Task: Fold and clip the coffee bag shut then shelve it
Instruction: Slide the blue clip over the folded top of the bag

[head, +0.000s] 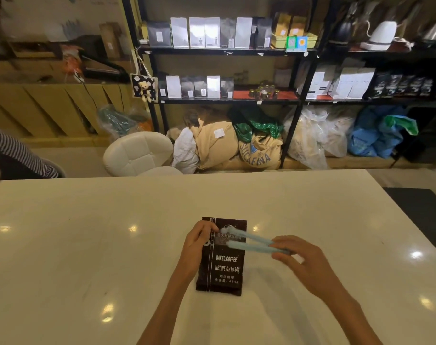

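Meanwhile, at the far left edge a striped sleeve (pixel 18 153) of another person leaned in beside the white table (pixel 87 245), and behind it a white padded stool (pixel 137 151) stood on the floor. Further in, the left hand (pixel 197 247) gripped the left side of the dark coffee bag (pixel 223 267), fingers curled round its edge near the top while the thumb pressed on the front close to the tip of the clip. The bag stood upright on the table near the front middle, its white print reading BAKED.COFFEE and NET.WEIGHT:454g. Across its upper part ran a long pale blue clip (pixel 251 242), its two arms spread apart in a narrow V that opened toward the left and met at the right; whether either arm passed behind the bag could not be told. The right hand (pixel 301 262) pinched the hinged end of that clip between thumb and fingers, just right of the bag. Beyond the table, black shelves (pixel 224 52) held rows of white, grey and black pouches, with burlap sacks (pixel 259 150) and plastic bags piled on the floor beneath
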The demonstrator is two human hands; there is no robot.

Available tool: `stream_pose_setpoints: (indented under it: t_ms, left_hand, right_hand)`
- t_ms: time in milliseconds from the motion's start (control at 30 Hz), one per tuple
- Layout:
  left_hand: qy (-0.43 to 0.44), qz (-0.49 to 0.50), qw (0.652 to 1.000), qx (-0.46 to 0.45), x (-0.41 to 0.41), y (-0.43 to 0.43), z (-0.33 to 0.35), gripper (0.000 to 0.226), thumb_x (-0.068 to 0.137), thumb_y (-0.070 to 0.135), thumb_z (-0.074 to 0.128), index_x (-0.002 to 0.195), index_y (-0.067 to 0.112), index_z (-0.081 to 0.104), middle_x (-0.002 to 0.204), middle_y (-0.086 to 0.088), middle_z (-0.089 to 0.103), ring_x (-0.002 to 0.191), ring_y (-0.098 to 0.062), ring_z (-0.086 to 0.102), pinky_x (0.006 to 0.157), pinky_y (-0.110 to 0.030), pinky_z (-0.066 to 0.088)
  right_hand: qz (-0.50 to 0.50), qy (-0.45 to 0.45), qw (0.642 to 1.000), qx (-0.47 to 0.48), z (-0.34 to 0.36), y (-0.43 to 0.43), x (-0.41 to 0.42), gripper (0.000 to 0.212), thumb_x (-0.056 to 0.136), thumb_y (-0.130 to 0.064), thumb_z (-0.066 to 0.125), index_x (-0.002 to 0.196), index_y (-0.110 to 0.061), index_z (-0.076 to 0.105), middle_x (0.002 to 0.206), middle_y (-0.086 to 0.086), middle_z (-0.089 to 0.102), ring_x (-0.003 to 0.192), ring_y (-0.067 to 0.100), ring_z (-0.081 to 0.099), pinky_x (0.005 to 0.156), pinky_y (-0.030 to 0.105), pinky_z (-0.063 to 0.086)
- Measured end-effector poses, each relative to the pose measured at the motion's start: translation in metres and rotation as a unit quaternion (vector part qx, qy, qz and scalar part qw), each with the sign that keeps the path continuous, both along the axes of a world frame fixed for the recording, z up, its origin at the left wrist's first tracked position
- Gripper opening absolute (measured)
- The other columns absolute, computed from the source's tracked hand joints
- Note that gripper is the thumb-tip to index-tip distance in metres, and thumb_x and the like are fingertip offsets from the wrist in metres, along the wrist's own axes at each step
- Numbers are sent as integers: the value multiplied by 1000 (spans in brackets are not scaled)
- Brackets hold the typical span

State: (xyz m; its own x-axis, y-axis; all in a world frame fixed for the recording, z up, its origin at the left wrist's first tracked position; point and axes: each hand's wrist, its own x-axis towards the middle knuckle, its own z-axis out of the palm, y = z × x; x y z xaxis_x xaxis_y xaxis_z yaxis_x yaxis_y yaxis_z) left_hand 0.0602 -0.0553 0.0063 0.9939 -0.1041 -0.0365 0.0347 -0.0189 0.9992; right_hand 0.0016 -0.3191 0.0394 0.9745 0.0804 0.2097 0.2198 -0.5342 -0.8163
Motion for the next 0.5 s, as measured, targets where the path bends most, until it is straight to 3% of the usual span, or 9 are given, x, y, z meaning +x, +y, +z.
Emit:
stream_pose_setpoints:
  t_ms: [67, 167, 267, 400, 500]
  left_hand:
    - [-13, 13, 1000, -15, -3, -1, -4, 15, 99, 2, 46, 102, 12, 57, 101, -6, 63, 92, -28, 66, 74, -40, 60]
    - [-4, 40, 998, -55, -5, -8, -5, 42, 96, -5, 49, 125, 26, 45, 110, -14, 64, 98, -34, 68, 78, -53, 59]
    - [30, 39, 994, -96, -4, -16, -4, 58, 94, -7, 51, 128, 38, 38, 103, -20, 67, 87, -31, 71, 70, -49, 61]
    - [38, 44, 993, -99, -5, -19, -3, 51, 94, -7, 52, 119, 35, 37, 104, -20, 66, 81, -22, 72, 61, -38, 61]
    - [50, 55, 992, -104, -6, -19, -5, 48, 93, -4, 54, 120, 30, 35, 109, -21, 65, 85, -21, 72, 63, -32, 60]
  right_hand:
    - [-75, -33, 997, -12, 5, -33, -1, 18, 75, -20, 74, 92, -20, 77, 109, -21, 67, 93, -1, 67, 85, 10, 48]
    - [-111, 11, 994, -11, 9, -53, 6, 24, 74, -11, 79, 88, -29, 76, 101, -29, 70, 91, 3, 68, 79, 8, 49]
    - [-80, 55, 995, -8, 3, -27, 23, 36, 73, -8, 82, 83, -41, 71, 84, -40, 69, 88, 9, 67, 74, 8, 48]
    - [-53, 74, 996, -12, -4, 1, 39, 28, 76, -18, 80, 84, -43, 71, 83, -21, 74, 86, 8, 68, 76, 16, 51]
    - [-30, 76, 996, -22, -2, 18, 42, 22, 78, -21, 78, 84, -40, 69, 85, -17, 73, 84, 5, 66, 74, 20, 51]
